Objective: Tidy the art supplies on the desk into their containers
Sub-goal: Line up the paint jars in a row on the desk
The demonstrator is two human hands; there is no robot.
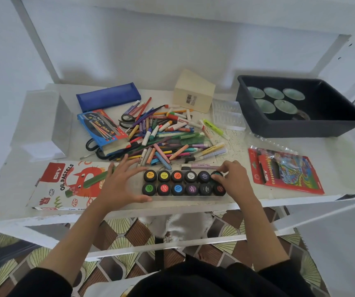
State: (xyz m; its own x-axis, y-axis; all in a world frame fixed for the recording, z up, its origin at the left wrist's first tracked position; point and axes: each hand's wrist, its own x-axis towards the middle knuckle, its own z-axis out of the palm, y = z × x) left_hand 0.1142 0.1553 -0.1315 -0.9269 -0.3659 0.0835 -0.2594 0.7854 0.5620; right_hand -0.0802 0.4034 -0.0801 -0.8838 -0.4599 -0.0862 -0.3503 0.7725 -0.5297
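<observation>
Our left hand [123, 183] lies spread wide and holds nothing. Its thumb touches the front left corner of the long clear plastic paint tray [185, 196] and its fingers reach past the tray's left end. Our right hand [233, 179] curls its fingertips round the teal-lidded black paint pot [215, 174] at the right end of the tray's back row. The tray sits at the middle of the desk's front edge, with two rows of small black pots capped in different colours.

Left of it along the front edge lies the flat white oil pastels box [65, 189], with a loose green pastel stick [88, 181] across it. Behind the tray, at the centre of the white desk [247, 201], is a jumbled pile of markers, crayons and pens [168, 136]. A blue watercolour box [103, 129] rests at the pile's left side, and a dark blue zip pencil case [108, 96] lies behind it. A cream cardboard box [193, 93] stands toward the back edge. A black plastic tub [300, 127] fills the back right corner, and a red pack of colour pencils [285, 170] lies near the front right.
</observation>
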